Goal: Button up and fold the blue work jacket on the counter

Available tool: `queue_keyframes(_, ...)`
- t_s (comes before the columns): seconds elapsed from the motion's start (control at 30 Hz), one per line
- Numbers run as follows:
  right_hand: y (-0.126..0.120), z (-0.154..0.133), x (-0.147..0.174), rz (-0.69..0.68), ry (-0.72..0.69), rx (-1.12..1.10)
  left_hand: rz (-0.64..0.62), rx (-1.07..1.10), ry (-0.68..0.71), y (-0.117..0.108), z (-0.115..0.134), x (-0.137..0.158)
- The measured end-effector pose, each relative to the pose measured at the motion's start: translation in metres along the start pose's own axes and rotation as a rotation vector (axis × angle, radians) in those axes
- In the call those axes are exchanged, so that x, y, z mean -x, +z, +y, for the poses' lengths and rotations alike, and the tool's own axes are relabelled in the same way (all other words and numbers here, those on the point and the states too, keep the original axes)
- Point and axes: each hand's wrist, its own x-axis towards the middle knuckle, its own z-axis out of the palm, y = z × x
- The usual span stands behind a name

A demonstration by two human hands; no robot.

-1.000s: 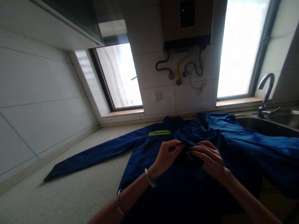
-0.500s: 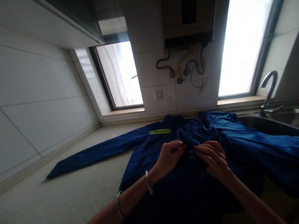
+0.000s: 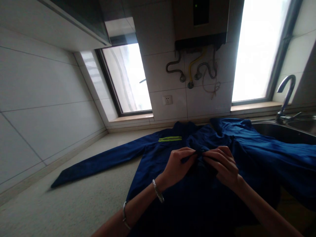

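Observation:
A dark blue work jacket (image 3: 153, 158) with a yellow-green reflective stripe (image 3: 170, 139) lies spread on the pale countertop (image 3: 69, 204). One sleeve stretches out to the left. My left hand (image 3: 179, 164) pinches the fabric along the jacket's front opening near the chest. Right beside it, my right hand (image 3: 222, 164) pinches the opposite edge, and the fingertips of both nearly touch. Two bracelets circle my left wrist and forearm.
A steel sink (image 3: 278, 131) with a curved faucet (image 3: 285, 98) sits at the right; the jacket's other side drapes over its rim. Behind are two windows, a wall socket (image 3: 167, 99), a water heater (image 3: 199, 23) with hoses, and a tiled wall at left.
Both hands have stayed at the jacket's front opening, edging slightly up and closer together. The view has shifted a little.

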Motion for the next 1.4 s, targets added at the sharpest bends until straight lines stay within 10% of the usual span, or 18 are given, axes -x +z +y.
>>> queue_keyframes(0.57, 0.004, 0.002, 0.011, -0.03, 0.213, -0.195, -0.167, -0.32, 0.345, -0.015, -0.001, 0.0)
queue_keyframes(1.4, 0.032, -0.014, 0.016, -0.041, 0.327, -0.247, -0.318, -0.696, 0.347, -0.021, 0.0, 0.001)
